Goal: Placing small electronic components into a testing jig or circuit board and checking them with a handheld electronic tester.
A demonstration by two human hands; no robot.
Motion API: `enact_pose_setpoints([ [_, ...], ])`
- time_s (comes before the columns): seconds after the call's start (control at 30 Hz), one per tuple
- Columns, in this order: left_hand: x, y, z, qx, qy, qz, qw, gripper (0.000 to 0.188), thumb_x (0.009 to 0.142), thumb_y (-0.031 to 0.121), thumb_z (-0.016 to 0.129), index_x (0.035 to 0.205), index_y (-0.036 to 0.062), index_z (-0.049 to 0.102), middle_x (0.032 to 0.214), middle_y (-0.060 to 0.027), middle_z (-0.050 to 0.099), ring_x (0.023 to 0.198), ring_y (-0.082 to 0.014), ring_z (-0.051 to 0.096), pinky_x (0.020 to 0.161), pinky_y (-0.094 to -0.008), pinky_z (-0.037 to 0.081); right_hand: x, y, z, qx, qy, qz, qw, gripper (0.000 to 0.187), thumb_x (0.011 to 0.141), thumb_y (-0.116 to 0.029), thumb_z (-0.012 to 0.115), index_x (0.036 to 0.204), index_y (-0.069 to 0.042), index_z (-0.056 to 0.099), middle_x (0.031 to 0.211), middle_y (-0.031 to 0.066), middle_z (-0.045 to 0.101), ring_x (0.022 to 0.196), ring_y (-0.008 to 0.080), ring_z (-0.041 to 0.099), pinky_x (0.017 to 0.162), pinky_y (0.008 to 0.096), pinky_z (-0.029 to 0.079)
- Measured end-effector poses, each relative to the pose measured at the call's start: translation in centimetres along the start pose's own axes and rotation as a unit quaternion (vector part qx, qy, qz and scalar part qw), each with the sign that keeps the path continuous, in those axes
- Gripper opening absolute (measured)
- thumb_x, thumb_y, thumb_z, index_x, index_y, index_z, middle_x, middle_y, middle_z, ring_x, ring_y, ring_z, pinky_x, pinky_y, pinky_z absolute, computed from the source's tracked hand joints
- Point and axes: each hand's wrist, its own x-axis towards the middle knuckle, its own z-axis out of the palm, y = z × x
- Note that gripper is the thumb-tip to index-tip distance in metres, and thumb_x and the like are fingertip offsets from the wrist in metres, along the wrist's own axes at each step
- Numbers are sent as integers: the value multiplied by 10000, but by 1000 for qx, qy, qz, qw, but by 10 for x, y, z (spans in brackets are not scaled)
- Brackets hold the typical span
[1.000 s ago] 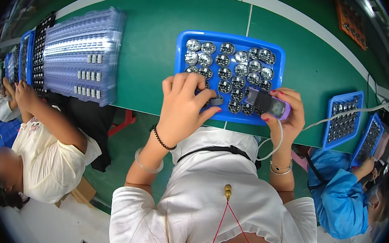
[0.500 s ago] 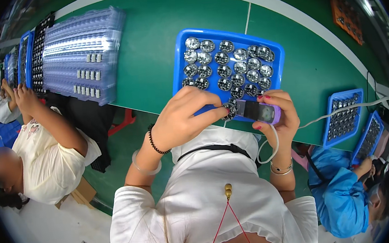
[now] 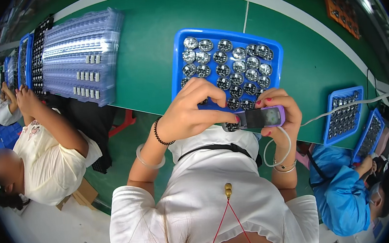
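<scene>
1. A small round part (image 3: 230,126), dark and shiny, sits at the near edge of the blue tray, close to the person's waist; fingers partly cover it.
2. The left hand (image 3: 196,110) has a narrow grip, pinching that part at its fingertips.
3. The right hand (image 3: 286,111) is closed around a purple handheld device (image 3: 272,116), its dark end pointing left at the part; I cannot tell whether they touch.
4. A pale cord (image 3: 337,110) runs rightward from near the right hand.
5. Beyond the hands, rows of silvery round parts (image 3: 222,70) fill much of the blue tray (image 3: 281,63).
6. The tray lies on a green table (image 3: 151,46).
7. To the left are stacked clear plastic trays (image 3: 76,44) with small white pieces (image 3: 88,76); to the right, another filled blue tray (image 3: 361,95).
</scene>
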Motion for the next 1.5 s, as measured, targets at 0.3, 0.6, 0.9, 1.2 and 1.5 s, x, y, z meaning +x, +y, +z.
enact_pose_setpoints([
  [0.3,3,15,-11,-23,-30,-113,993,364,655,-3,702,1009,7,618,1016,-106,604,889,-246,570,759,-311,431,4,-3,3,-105,39,-42,993,504,545,-211,848,938,3,615,912,109,598,864,239,571,736,326,465],
  [0.6,-2,8,1,-42,-17,-116,992,311,667,52,734,963,14,648,921,-91,616,817,-233,586,708,-319,468,5,-3,5,-213,-24,-110,971,540,559,-279,829,960,-12,586,894,118,588,830,249,570,706,325,469],
  [0.9,10,6,13,50,5,-55,997,268,709,91,697,969,64,638,925,-58,600,815,-228,567,697,-316,469,6,-3,3,-244,-25,-96,965,521,559,-217,833,969,-9,589,947,122,597,899,266,576,748,345,482],
  [1.2,10,7,3,132,-21,-102,986,180,641,134,736,807,114,669,967,-21,620,909,-217,555,802,-349,380,12,-7,0,-136,139,44,980,441,721,-67,733,1108,27,542,982,96,585,902,210,581,797,301,474],
  [1.5,-6,5,6,227,-83,-135,961,115,620,150,727,730,128,700,973,-19,554,998,-252,472,854,-383,320,36,-3,-91,42,348,42,936,191,816,-35,535,1002,1,515,825,100,530,734,187,557,679,306,486],
])
